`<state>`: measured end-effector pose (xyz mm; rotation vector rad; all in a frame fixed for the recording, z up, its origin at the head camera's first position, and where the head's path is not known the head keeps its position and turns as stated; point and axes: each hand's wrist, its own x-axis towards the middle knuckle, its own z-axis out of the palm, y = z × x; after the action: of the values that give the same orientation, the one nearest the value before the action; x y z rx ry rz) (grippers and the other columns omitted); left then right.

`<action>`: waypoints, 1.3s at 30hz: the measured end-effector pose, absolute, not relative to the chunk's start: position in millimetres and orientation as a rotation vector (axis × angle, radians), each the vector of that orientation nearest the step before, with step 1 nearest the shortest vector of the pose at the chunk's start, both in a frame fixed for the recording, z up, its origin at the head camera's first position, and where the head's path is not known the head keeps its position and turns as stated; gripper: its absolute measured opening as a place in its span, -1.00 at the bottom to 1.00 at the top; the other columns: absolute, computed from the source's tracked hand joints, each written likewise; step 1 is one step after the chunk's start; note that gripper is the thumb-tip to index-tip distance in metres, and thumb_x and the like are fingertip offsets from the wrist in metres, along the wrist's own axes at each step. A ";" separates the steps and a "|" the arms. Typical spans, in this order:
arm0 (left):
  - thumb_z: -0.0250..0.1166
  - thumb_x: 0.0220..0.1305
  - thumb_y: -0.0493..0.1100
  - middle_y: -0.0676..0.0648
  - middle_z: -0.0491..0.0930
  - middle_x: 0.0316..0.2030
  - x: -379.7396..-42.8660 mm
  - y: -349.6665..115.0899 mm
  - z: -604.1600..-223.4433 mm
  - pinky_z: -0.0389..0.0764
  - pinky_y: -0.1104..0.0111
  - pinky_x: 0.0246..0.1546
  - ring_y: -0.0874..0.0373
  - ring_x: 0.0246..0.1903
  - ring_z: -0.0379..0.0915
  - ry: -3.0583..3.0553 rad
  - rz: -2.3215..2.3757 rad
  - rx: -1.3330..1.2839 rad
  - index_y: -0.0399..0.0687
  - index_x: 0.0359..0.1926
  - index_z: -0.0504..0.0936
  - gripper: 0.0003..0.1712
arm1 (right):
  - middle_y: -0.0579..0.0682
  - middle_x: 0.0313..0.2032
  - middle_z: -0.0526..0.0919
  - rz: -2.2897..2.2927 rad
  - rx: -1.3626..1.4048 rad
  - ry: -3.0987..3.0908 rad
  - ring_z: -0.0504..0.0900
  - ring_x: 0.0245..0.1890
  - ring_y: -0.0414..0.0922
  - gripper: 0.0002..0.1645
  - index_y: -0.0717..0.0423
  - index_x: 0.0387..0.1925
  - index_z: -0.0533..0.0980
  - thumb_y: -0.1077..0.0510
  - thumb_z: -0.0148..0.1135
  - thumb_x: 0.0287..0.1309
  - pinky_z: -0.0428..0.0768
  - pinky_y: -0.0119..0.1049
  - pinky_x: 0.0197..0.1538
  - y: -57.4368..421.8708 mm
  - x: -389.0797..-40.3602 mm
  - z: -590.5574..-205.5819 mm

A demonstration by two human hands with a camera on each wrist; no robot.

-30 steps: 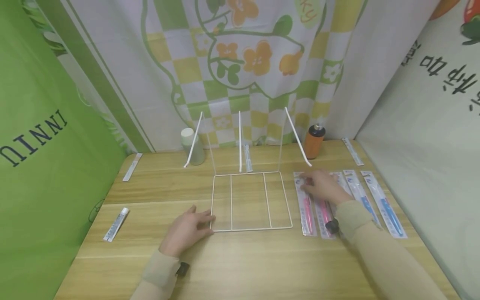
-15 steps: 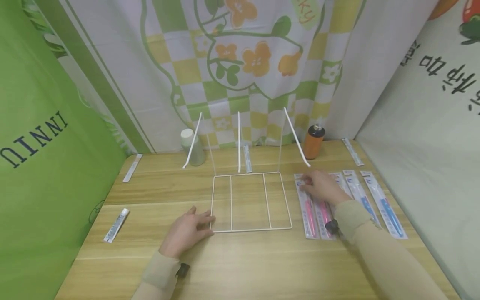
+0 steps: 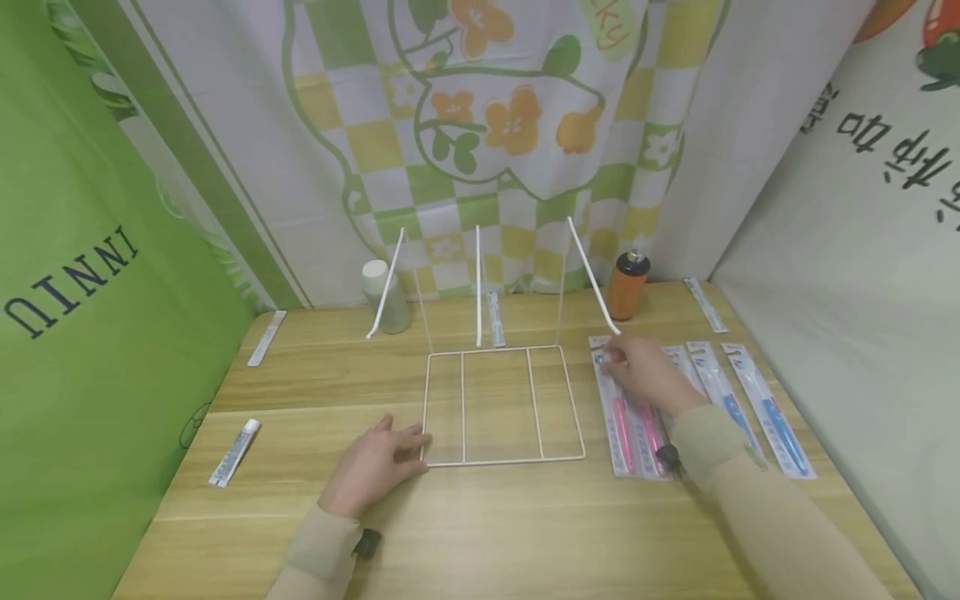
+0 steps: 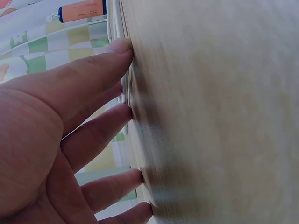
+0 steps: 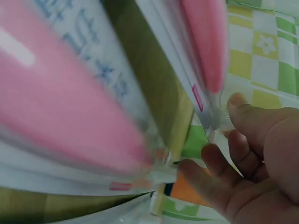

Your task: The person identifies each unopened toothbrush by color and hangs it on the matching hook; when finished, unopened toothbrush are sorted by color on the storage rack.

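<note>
In the head view my left hand (image 3: 371, 467) rests at the front left corner of a white wire rack (image 3: 502, 459), its fingers spread and fairly straight. In the left wrist view the thumb (image 4: 112, 53) and fingertips touch the wire and the wooden table (image 4: 224, 112). On the right, my right hand (image 3: 648, 375) pinches the upper end of the leftmost packaged toothbrush (image 3: 621, 425), pink in a clear pack. Beside it lies a second pink packaged toothbrush (image 3: 651, 429), partly under the hand. The right wrist view shows thumb and fingertips at the pack's narrow end.
Blue packaged toothbrushes (image 3: 780, 421) lie farther right. Behind the rack stand a pale green bottle (image 3: 390, 300) and an orange bottle (image 3: 627, 287). A toothpaste tube (image 3: 235, 452) lies at left; slim packets (image 3: 266, 337) lie near the back. Three white prongs (image 3: 479, 283) rise from the rack.
The leftmost pink packaged toothbrush has shifted slightly right and toward the front, closer to the second one, with my right hand at its upper end. My left hand has stayed at the rack.
</note>
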<state>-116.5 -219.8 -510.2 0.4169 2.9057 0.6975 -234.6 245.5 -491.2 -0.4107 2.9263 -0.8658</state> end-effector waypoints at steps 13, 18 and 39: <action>0.57 0.29 0.04 0.04 0.59 0.37 -115.1 -218.4 -508.2 0.19 -0.50 0.42 -0.50 0.52 0.17 2.911 0.717 0.432 0.15 0.21 0.80 -0.53 | 0.12 -0.14 0.72 -1.135 -0.586 3.287 0.68 -0.18 0.05 -0.57 0.24 0.14 0.64 0.30 0.53 0.26 0.74 -0.02 -0.10 240.2 -190.3 -445.9; 0.58 0.28 0.03 0.04 0.59 0.37 -115.1 -219.1 -509.0 0.18 -0.48 0.43 -0.51 0.52 0.16 2.907 0.726 0.432 0.14 0.21 0.80 -0.52 | 0.15 -0.19 0.76 -1.351 -0.922 3.512 0.72 -0.29 -0.01 -0.53 0.27 0.06 0.71 0.35 0.64 0.08 0.69 -0.54 -0.11 232.8 -164.1 -417.9; 0.57 0.30 0.03 0.06 0.59 0.36 -114.4 -216.5 -508.7 0.15 -0.47 0.45 -0.48 0.53 0.14 2.895 0.717 0.416 0.13 0.24 0.78 -0.51 | 0.17 -0.53 0.65 -1.903 -1.742 3.492 0.59 -0.57 0.03 -0.54 0.41 -0.31 0.71 0.01 0.41 0.47 0.62 -0.48 -0.32 176.3 -102.4 -350.9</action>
<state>-114.4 -216.5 -508.7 0.4156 2.8947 0.7171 -102.4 176.3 -350.9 -1.7423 3.4923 -1.9031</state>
